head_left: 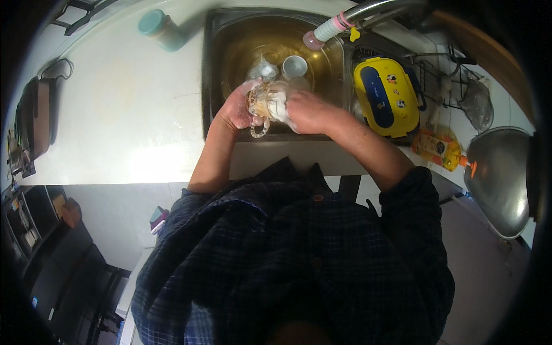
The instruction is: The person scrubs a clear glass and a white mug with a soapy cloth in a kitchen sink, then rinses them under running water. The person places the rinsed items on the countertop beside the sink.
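Over the front part of the stainless steel sink (224, 30), my left hand (237, 108) grips a soapy cup (259, 105), seemingly patterned glass, lying on its side. Its twisted, beaded-looking handle (259, 130) points down toward me. Suds coat the fingers of that hand. My right hand (308, 110) closes around the cup's other end, pressing a white, foamy cloth or sponge (277, 103) to it; the fingers there are partly hidden and blurred. Beyond my hands, a small white cup (295, 67) and a clear, crinkled-looking item (264, 69) rest in the sink.
A faucet with a ribbed nozzle (324, 32) reaches over the sink's back right. Right of the basin sit a yellow-and-blue lunch box (390, 97), a pump bottle of orange liquid (440, 148) and a metal pan (498, 181). A teal-lidded jar (161, 32) stands on the left counter (125, 103).
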### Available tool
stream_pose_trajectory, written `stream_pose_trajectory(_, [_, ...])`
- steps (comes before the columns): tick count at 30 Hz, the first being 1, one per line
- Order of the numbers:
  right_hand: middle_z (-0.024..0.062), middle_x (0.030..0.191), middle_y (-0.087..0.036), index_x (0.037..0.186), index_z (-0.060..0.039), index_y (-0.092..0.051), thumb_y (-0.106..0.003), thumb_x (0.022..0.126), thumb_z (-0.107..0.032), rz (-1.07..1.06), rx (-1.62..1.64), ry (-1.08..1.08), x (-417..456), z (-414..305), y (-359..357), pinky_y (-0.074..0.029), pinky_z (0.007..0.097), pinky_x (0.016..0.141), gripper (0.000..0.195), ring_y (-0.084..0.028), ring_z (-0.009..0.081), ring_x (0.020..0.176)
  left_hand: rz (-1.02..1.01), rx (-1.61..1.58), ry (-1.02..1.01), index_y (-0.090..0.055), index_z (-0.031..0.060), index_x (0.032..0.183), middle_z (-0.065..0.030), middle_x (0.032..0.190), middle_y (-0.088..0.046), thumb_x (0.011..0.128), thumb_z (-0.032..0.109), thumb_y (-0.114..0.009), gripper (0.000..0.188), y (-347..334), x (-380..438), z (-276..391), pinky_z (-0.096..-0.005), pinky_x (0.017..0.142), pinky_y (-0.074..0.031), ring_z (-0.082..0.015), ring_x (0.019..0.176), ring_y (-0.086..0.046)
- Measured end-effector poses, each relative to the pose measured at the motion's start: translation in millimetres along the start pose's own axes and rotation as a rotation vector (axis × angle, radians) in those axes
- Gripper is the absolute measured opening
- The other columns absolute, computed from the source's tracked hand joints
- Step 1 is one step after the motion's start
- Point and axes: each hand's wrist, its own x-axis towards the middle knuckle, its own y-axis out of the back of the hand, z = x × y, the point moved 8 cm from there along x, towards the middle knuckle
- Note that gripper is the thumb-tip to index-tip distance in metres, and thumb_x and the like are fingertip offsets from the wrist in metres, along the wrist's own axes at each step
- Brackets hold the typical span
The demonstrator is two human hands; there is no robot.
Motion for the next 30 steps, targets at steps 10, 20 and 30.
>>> stream_pose_trajectory(10, [0.0024,0.099,-0.066,0.112,-0.0085,-0.063,-0.072,0.083,-0.019,0.114,1.578,-0.354,9,30,-55,-0.050,0.0274,0.065,0.032,-0.063,0.0134,0.081,0.121,-0.310,0.228,-0.057,0.0093,0.117,-0.0109,0.100,-0.066,0.093,0.038,-0.054,0.037,4,-5,-23,-0.0335,0.048,-0.055,-0.0246,0.074,-0.066])
stream_pose_trajectory(20, [0.0080,0.103,-0.065,0.114,-0.0042,-0.061,-0.067,0.088,-0.040,0.352,1.392,-0.753,-5,39,-56,-0.051,0.0286,0.059,0.045,-0.063,0.0146,0.083,0.093,-0.140,0.172,-0.058,0.0161,0.116,-0.0042,0.102,-0.066,0.096,0.044,-0.042,0.037,15,13,-50,-0.0379,0.058,-0.054,-0.0231,0.086,-0.065])
stream_pose_trajectory(30, [0.0115,0.103,-0.065,0.116,-0.0025,-0.060,-0.067,0.088,-0.038,0.313,1.394,-0.624,-3,57,-76,-0.053,0.0316,0.052,0.046,-0.066,0.0191,0.085,0.019,0.017,0.017,-0.054,0.0104,0.122,-0.0103,0.116,-0.062,0.096,0.043,-0.039,0.044,1,20,-34,-0.0523,0.077,-0.055,-0.0301,0.100,-0.063])
